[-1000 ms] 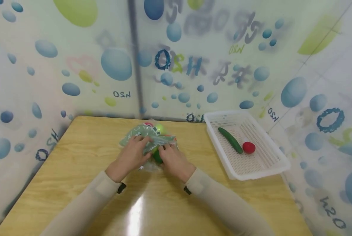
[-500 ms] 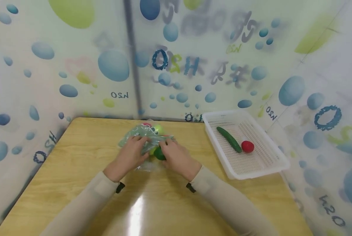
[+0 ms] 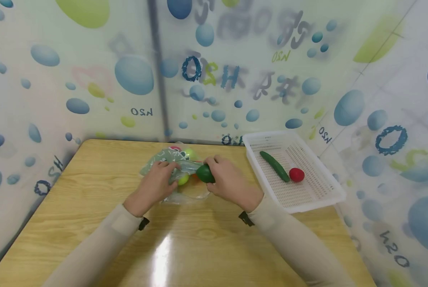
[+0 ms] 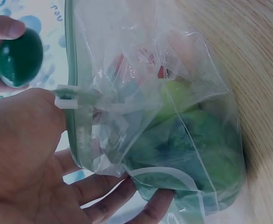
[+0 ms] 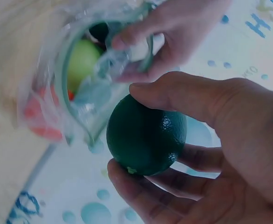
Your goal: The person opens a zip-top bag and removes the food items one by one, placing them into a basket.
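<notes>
A clear zip bag with green print (image 3: 158,158) lies near the back of the table, several fruits inside. My left hand (image 3: 156,181) grips the bag at its mouth, which gapes in the right wrist view around a light green fruit (image 5: 82,66) and red pieces (image 5: 42,114). Just right of the bag, my right hand (image 3: 232,181) holds a glossy dark green oval fruit (image 3: 205,173) between thumb and fingers. That fruit (image 5: 146,137) is outside the bag, with a small stem nub visible in the right wrist view. Plastic folds blur some of the bag's contents.
A white mesh basket (image 3: 309,203) stands at the right of the wooden table (image 3: 199,247), holding a cucumber (image 3: 274,166) and a red round item (image 3: 297,174). Behind the table rises a patterned wall (image 3: 207,79).
My right hand has moved right and drawn the dark green fruit away from the bag's mouth. The left hand stays at the bag. The head view has shifted slightly.
</notes>
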Motion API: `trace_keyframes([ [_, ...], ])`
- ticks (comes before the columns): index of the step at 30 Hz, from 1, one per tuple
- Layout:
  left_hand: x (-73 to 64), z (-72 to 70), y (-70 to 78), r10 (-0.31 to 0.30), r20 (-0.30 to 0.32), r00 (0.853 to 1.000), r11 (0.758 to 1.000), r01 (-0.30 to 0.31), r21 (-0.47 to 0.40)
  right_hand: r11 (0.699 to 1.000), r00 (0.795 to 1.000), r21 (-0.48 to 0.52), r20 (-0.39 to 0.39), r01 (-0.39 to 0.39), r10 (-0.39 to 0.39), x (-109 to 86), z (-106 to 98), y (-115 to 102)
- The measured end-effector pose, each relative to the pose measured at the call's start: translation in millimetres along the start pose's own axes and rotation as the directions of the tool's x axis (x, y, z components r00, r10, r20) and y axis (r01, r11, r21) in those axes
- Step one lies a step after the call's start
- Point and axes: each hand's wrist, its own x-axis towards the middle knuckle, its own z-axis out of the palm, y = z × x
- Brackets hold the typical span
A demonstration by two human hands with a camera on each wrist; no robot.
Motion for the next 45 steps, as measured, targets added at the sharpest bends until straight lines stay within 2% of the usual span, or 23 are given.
trace_keyframes([
  [6, -3.5, -0.9, -0.5, -0.005, -0.012, 1.0, 1.0, 0.005, 0.02, 1.0, 1.0, -0.022, 0.0, -0.015, 0.015, -6.3, -25.7, 18.2],
  [11, -3.6, -2.2, -1.2, -0.012, -0.001, 1.0, 1.0, 0.012, 0.026, 0.996, 0.997, -0.043, -0.014, -0.078, 0.078, -3.1, -45.9, 42.4],
  [17, -4.9, -4.5, -0.5, -0.036, 0.02, 0.999, 0.999, 0.035, 0.019, 0.982, 0.983, -0.063, 0.028, -0.178, 0.18, 2.0, -60.6, 82.9],
  [25, -3.2, -5.1, -1.3, -0.048, 0.04, 0.998, 0.999, 0.047, 0.025, 0.945, 0.953, -0.14, 0.03, -0.294, 0.301, 0.6, -74.3, 145.0],
  [33, -1.3, -2.5, -2.3, -0.042, 0.035, 0.999, 0.999, 0.041, 0.02, 0.92, 0.922, -0.147, 0.087, -0.362, 0.377, 0.5, -73.0, 175.3],
  [39, 0.1, -1.9, -2.6, -0.039, 0.03, 0.999, 0.999, 0.038, 0.021, 0.922, 0.909, -0.149, 0.172, -0.356, 0.379, 9.8, -61.8, 187.8],
  [45, 1.6, -1.4, -1.9, -0.04, 0.035, 0.999, 0.999, 0.04, 0.013, 0.908, 0.883, -0.203, 0.231, -0.366, 0.408, 19.3, -51.7, 194.6],
])
